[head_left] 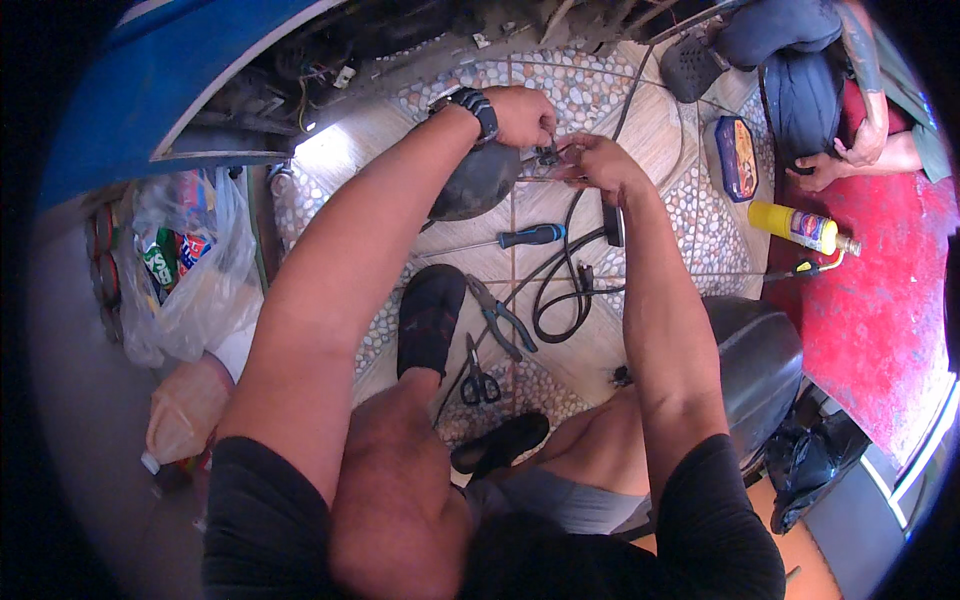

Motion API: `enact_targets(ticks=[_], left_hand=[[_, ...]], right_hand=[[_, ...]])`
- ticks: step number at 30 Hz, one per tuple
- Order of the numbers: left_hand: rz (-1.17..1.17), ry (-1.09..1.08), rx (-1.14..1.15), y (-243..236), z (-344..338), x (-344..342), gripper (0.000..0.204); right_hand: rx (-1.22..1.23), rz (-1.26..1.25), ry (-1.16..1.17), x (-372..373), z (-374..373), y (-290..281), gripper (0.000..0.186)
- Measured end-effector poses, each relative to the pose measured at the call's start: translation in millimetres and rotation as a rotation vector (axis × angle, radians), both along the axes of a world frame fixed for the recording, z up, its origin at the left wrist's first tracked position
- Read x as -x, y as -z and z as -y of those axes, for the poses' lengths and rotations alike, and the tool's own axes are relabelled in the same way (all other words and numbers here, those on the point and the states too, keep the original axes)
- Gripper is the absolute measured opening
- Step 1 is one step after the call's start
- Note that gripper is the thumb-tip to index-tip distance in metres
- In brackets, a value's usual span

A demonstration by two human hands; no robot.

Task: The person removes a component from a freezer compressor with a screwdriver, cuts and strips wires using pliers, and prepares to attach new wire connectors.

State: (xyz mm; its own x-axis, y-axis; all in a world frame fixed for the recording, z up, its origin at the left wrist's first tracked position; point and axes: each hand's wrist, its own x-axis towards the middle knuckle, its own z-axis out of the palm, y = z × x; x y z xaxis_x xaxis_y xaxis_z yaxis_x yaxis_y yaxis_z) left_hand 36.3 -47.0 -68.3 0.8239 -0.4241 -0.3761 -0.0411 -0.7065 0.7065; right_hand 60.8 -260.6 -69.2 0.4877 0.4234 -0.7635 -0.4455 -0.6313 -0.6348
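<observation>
My left hand [525, 120], with a dark watch at its wrist, pinches a small dark part [547, 156] above a rounded dark object [470, 185]. My right hand [600, 168] is beside it, fingers closed on the same part or thin pieces attached to it; the fine detail is too small to tell. Below them lie a blue-and-black screwdriver [530, 235], a coiled black cable [552, 330], pliers [510, 330] and black scissors [480, 385] on the tiled floor [390, 335].
A blue panel [130, 80] edges the top left, above a plastic bag [180, 300] and a jug [180, 430]. At right, another person [800, 90] sits near a flat box [738, 160], a yellow canister [790, 225] with a torch head, and a worn red surface [880, 330].
</observation>
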Motion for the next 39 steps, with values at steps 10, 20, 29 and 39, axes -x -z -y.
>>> enact_targets(ticks=[10, 20, 29, 39], left_hand=[[-0.033, 0.064, 0.031, -5.7, -7.1, -3.2, 0.040], [0.002, 0.088, 0.049, -9.8, -4.6, -4.0, 0.038], [0.315, -0.735, 0.074, -10.3, -24.5, 15.5, 0.019], [0.345, -0.740, -0.039, -15.9, -17.8, 26.2, 0.021]], right_hand=[[-0.285, -0.387, 0.288, -2.9, 15.1, 24.9, 0.022], [-0.133, -0.466, 0.067, -32.6, 2.1, 51.1, 0.023], [0.038, 0.340, -0.837, -50.4, -49.9, -23.8, 0.052], [0.001, 1.241, -1.074, 17.3, -33.8, -55.6, 0.018]])
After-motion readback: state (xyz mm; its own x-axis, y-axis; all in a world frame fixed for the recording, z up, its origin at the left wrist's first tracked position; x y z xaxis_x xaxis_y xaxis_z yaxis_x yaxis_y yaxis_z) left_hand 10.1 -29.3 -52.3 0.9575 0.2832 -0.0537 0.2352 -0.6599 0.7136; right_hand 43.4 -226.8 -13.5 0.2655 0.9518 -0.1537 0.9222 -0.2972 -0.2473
